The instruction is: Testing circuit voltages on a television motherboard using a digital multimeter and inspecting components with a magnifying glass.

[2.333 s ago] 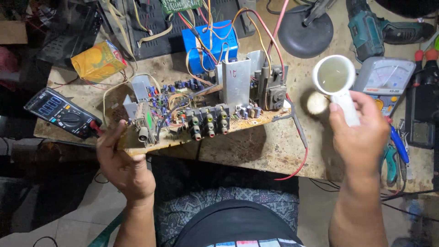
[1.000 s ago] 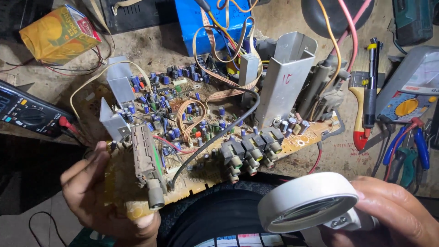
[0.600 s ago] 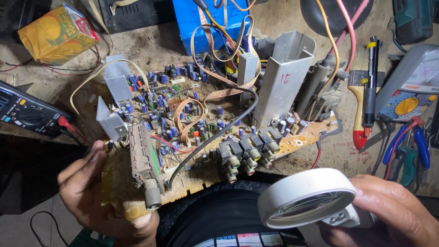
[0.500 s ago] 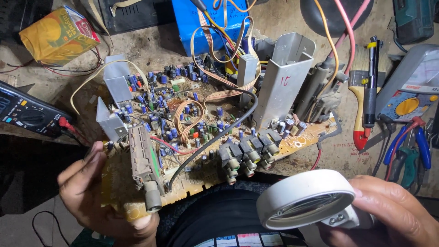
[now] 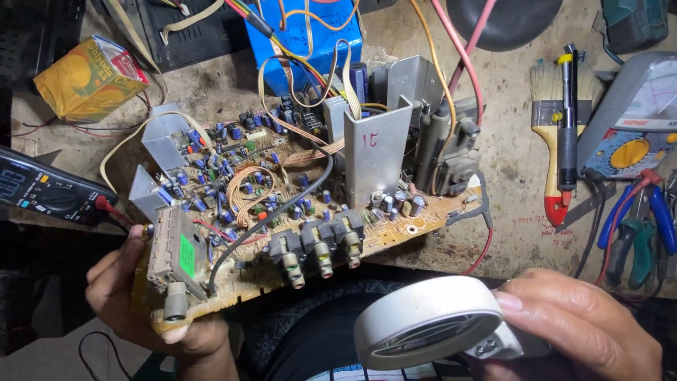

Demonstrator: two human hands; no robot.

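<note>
Cluttered counter [image 5: 508, 176] as usual: my left hand [image 5: 141, 303] grips the circuit board [image 5: 282, 219] by its bare edge, stiff but fragile, while right-hand fingers [image 5: 557, 324] wrap the light magnifier [image 5: 430, 324] handle.

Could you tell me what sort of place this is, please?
Probably an electronics repair bench: the left hand holds a circuit board, the right hand a magnifier, beside a multimeter.
</note>
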